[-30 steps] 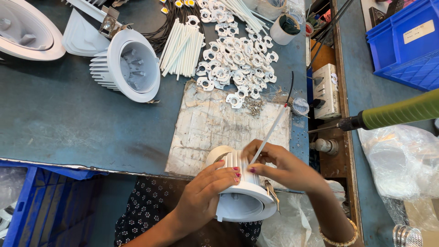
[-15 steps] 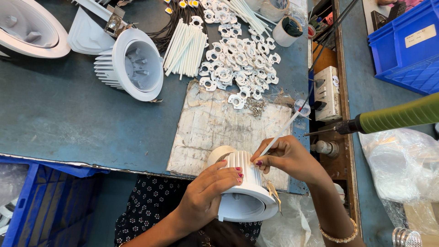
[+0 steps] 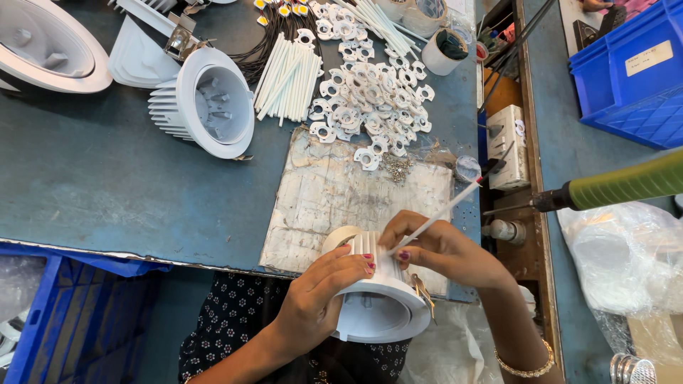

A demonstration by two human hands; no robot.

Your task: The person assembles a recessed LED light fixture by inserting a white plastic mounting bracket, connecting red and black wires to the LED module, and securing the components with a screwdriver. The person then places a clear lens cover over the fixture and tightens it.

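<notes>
Worker threads a lamp housing at a crowded bench.

Head view: the left hand (image 3: 313,302) grips a white finned housing (image 3: 377,299) at the bench edge; the right hand (image 3: 445,249) pinches a thin white sleeve (image 3: 445,208) against it. Another housing (image 3: 203,103), spare sleeves (image 3: 288,75) and brackets (image 3: 370,92) wait untouched.

Bright, even overhead light; soft shadows; sharp centre; mild wide-angle bending at edges.

My left hand (image 3: 313,299) curls palm-down, fingers bent and pressed in a grip. My right hand (image 3: 445,249) pinches with fingertips, wrist angled inward.
</notes>
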